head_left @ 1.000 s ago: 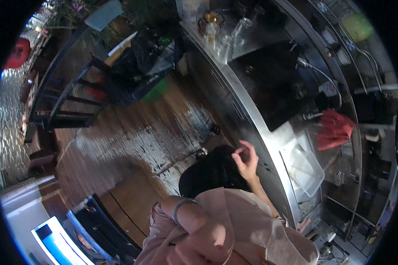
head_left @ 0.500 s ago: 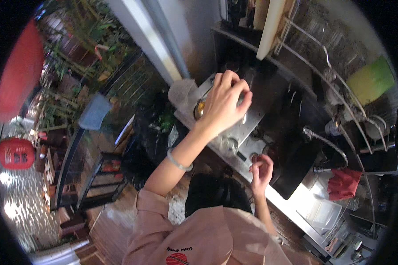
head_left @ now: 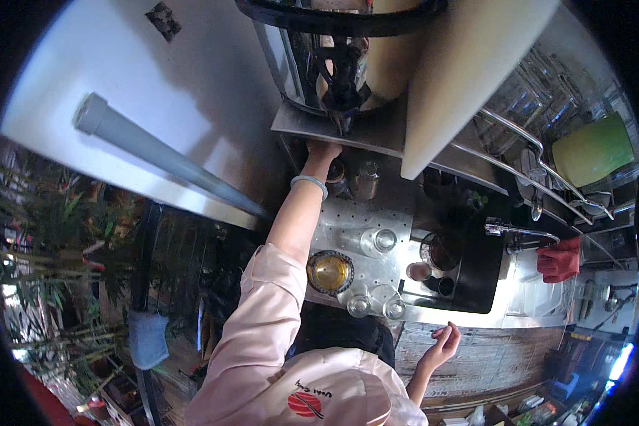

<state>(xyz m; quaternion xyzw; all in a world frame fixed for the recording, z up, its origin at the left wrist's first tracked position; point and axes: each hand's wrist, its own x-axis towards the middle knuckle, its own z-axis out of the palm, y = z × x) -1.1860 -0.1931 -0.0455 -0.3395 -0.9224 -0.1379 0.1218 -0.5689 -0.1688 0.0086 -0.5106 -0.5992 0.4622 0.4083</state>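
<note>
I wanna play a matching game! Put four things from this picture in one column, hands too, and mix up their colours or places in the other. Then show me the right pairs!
Things:
1. left hand
2. right hand
3. cloth by the tap
4. flat board at the far upper right

Colours and places:
A. green
B. seen against the wooden floor
C. red
D. partly hidden at the metal shelf's edge

Right pairs: 1-D, 2-B, 3-C, 4-A

A head-worn fisheye camera looks down at close range over the wearer's pale pink cloth shirt (head_left: 348, 380) toward a perforated stainless-steel drainboard (head_left: 337, 238) and a black rectangular sink (head_left: 479, 282).
</note>
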